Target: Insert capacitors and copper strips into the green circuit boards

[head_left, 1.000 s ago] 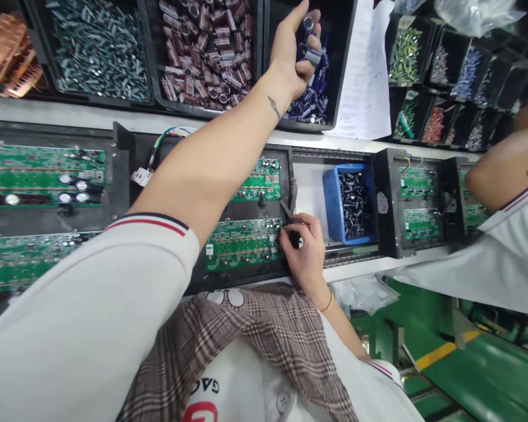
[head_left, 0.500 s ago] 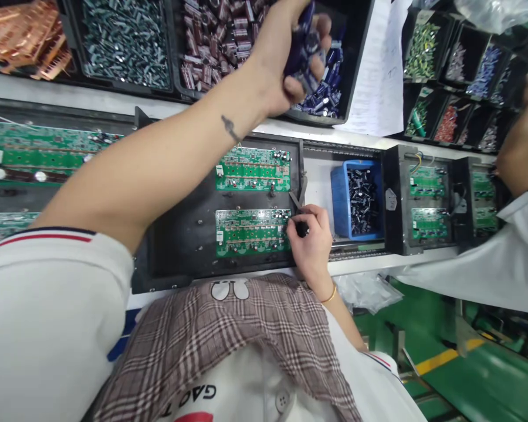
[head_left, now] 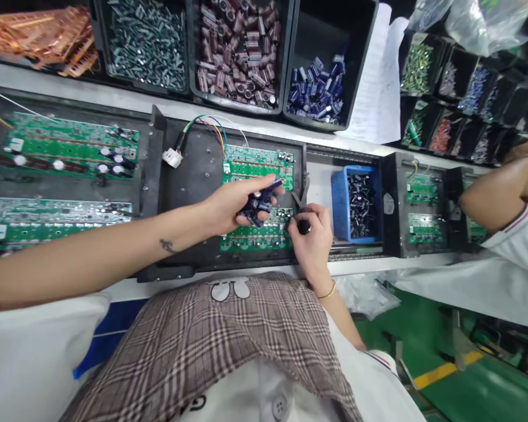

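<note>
My left hand [head_left: 223,206], palm up, is curled around a handful of blue capacitors [head_left: 259,206]. It hovers over the two green circuit boards in the black tray, hiding part of each. The upper circuit board [head_left: 246,155] has coloured wires running to a white connector [head_left: 172,157]. My right hand [head_left: 312,243] is at the right end of the lower circuit board [head_left: 250,241], its fingers closed on a small black round-ended part [head_left: 303,226] whose kind I cannot make out. A thin grey metal piece [head_left: 300,200] lies just above those fingertips.
Bins along the back hold blue capacitors [head_left: 317,88], brown capacitors [head_left: 242,64] and small dark parts [head_left: 147,47]. A blue box [head_left: 341,205] of black components stands right of the tray. More boards [head_left: 70,146] lie left. Another person's arm [head_left: 497,190] reaches in at right.
My left hand has come down from the blue capacitor bin to above the boards, carrying the capacitors. My right hand stays nearly in place. The other person's arm has shifted left.
</note>
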The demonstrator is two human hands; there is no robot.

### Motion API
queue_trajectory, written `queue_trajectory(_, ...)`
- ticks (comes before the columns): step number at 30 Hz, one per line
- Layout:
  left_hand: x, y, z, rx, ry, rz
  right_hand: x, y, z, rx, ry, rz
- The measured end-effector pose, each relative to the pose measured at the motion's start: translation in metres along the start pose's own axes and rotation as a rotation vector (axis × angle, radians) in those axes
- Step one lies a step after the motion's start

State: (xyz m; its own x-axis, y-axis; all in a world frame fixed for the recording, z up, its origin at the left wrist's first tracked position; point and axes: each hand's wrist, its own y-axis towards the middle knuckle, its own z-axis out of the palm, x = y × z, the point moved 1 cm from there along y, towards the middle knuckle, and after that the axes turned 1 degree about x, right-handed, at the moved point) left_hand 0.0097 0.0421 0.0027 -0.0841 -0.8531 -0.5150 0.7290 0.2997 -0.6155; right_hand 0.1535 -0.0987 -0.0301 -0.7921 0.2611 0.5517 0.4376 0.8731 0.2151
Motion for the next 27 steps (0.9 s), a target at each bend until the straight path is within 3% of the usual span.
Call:
queue_trajectory(5,0.021,-0.008,0.004,-0.026,-0.108,-0.012,-0.001,0.001,0.001,0.024,0.025,-0.023)
queue_trajectory(10,0.029,-0.009,0.006,-0.073,-0.174,-0.059,-0.002,0.0,0.002,0.028,-0.018,-0.024)
queue_trajectory(14,0.029,-0.011,0.009,-0.09,-0.12,-0.052,0.008,0.01,-0.018,0.143,-0.007,-0.115)
queue_trajectory(18,0.028,-0.017,0.018,-0.069,-0.049,-0.064,0.031,0.029,-0.046,0.246,0.139,-0.243)
queue_trajectory(20,0.028,-0.018,0.022,-0.06,-0.061,-0.088,0.038,0.042,-0.051,0.318,0.186,-0.309)
queue_trajectory(23,0.026,-0.013,0.025,-0.064,-0.141,-0.083,0.033,0.067,-0.041,0.282,0.074,-0.301)
queue_trajectory(25,0.026,-0.007,0.024,-0.066,-0.184,-0.076,0.022,0.086,-0.024,0.242,-0.107,-0.286)
queue_trajectory(27,0.026,-0.002,0.022,-0.062,-0.206,-0.085,0.01,0.102,-0.005,0.281,-0.252,-0.298)
